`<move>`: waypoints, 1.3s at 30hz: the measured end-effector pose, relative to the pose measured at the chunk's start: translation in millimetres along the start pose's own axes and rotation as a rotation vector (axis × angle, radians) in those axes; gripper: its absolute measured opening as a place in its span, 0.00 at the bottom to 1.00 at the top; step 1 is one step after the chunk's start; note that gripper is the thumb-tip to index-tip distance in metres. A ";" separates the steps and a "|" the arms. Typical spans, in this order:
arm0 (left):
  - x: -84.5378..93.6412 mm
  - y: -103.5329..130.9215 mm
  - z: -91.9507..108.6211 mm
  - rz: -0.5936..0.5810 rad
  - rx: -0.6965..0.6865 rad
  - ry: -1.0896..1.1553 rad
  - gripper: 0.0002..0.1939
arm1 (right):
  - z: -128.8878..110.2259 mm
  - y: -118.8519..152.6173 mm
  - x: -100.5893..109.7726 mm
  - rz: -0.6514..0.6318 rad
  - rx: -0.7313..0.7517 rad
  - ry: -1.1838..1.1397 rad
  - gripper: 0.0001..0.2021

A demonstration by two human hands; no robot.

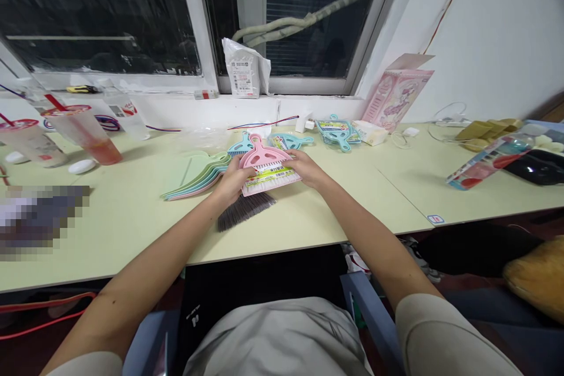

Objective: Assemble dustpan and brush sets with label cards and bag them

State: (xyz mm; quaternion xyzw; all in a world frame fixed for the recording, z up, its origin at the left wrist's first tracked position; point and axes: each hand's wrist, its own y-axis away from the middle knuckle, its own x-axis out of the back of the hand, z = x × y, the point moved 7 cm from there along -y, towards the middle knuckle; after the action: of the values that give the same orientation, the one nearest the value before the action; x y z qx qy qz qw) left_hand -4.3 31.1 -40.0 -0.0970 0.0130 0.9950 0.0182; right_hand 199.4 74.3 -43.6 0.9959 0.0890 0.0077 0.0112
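Head view of a pale green table set below a window. Both hands meet near the table's middle on a pink dustpan set, which lies flat with its handle pointing toward the window and a printed label across its front. The left hand grips the set's left edge, thumb on top and fingers curled beneath; the right hand closes on its right edge in the same manner. A dark brush head fans out on the table just below the left hand, touching or nearly touching the set's lower edge. To the left, just beside the left hand, lies a stack of dustpans in green, blue and pink. Behind the hands, toward the window, lie further teal dustpan sets. Two lidded drink cups stand at far left. A white bag rests on the sill, and a pink box leans against the wall at right. A packaged bottle lies well apart at far right.
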 end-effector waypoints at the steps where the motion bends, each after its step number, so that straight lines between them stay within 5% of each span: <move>1: 0.3 -0.8 -0.5 -0.002 0.000 0.003 0.32 | 0.8 -0.5 -0.1 0.000 -0.005 -0.009 0.16; 9: -3.9 -0.2 1.4 -0.025 0.039 0.153 0.23 | 5.0 -0.9 -2.1 -0.014 -0.114 -0.154 0.08; 13: -4.6 -0.4 -2.0 -0.036 0.096 0.142 0.20 | 5.5 -0.3 -3.8 -0.244 -0.168 -0.235 0.10; 16: -12.4 0.9 -9.5 -0.154 0.173 0.129 0.17 | 13.1 -0.5 4.5 -0.361 -0.269 -0.256 0.16; 20: -24.3 9.4 -21.9 -0.296 0.304 0.094 0.18 | 18.3 -3.8 14.7 -0.373 -0.299 -0.305 0.14; 29: -31.7 16.0 -22.6 -0.323 0.304 0.065 0.23 | 27.1 -6.2 5.2 -0.329 -0.333 -0.333 0.10; 33: -21.7 12.9 1.5 -0.301 0.080 -0.087 0.23 | 21.4 -10.8 18.5 -0.242 -0.280 -0.324 0.09; 39: 47.6 -18.6 103.6 0.183 -0.553 -0.743 0.13 | 12.9 -22.1 47.7 -0.122 -0.169 -0.356 0.09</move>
State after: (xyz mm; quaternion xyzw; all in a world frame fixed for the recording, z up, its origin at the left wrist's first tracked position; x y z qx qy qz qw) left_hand -70.2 54.3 52.0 0.2660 -0.2513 0.9260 -0.0926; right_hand 242.7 104.2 -56.4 0.9698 0.1450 -0.1616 0.1107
